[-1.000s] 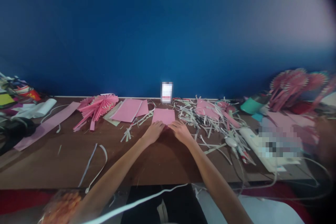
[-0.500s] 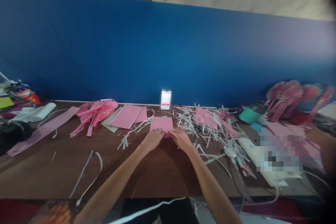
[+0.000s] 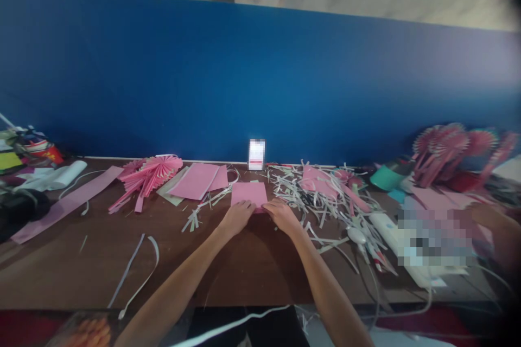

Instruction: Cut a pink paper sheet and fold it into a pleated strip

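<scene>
A small pink paper sheet [image 3: 249,193] lies flat on the brown table [image 3: 101,260], near its middle. My left hand [image 3: 236,216] rests on the sheet's near left edge, and my right hand [image 3: 282,214] on its near right edge. The fingers of both hands press together on that edge, and the fingertips nearly meet. Neither hand lifts the sheet.
A folded pink paper fan [image 3: 147,172] and more pink sheets [image 3: 197,180] lie to the left. A heap of white paper strips [image 3: 325,195] spreads to the right, beside a white power strip [image 3: 411,249]. More fans [image 3: 448,146] stand far right. A blue wall runs behind.
The camera has tilted up, so the table sits lower in view. Both hands stay on the near edge of the pink sheet.
</scene>
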`<state>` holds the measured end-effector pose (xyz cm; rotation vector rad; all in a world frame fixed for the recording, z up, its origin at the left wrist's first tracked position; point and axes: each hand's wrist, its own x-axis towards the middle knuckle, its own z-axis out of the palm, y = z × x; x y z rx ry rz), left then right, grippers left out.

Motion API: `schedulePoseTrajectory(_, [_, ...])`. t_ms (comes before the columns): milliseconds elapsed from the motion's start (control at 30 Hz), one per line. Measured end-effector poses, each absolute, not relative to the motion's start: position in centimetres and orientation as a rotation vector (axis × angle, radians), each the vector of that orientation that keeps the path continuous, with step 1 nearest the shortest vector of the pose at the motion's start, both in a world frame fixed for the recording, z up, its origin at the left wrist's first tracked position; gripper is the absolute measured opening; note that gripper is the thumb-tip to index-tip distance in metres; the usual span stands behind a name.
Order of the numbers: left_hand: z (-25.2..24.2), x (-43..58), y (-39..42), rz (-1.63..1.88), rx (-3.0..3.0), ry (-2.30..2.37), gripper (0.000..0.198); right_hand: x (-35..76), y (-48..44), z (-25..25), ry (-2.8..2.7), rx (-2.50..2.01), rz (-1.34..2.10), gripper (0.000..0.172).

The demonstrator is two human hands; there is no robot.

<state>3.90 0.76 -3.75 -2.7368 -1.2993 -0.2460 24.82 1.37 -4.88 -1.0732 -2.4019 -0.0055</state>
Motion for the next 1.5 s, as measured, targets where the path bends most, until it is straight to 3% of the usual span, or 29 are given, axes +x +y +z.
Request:
schedulePoseTrajectory(300, [-4.2,3.8,0.7,-0.364,-2.733,-1.179,0.027,25.2,1.1,-4.4,-2.438,-1.088,-0.026,0.02])
schedulePoseTrajectory(667, [-4.8,4.3,1.0,-0.413,-2.772,-1.111,0.011,24.5,0.5,-4.0,-2.445,-1.108,-0.023,0.018])
schedulePoseTrajectory(1067, [-4.1,3.7,1.1,-0.352,-2.797,-1.0,0.024,24.1,0.0,-3.6,-2.469,-1.167,-0.114,0.019])
schedulePoseTrajectory(1500, [-3.7,3.4,1.2,-0.406,-2.846,-1.038,0.017,23.3,0.0,-3.3,-2.507,-1.134,-0.166,0.018])
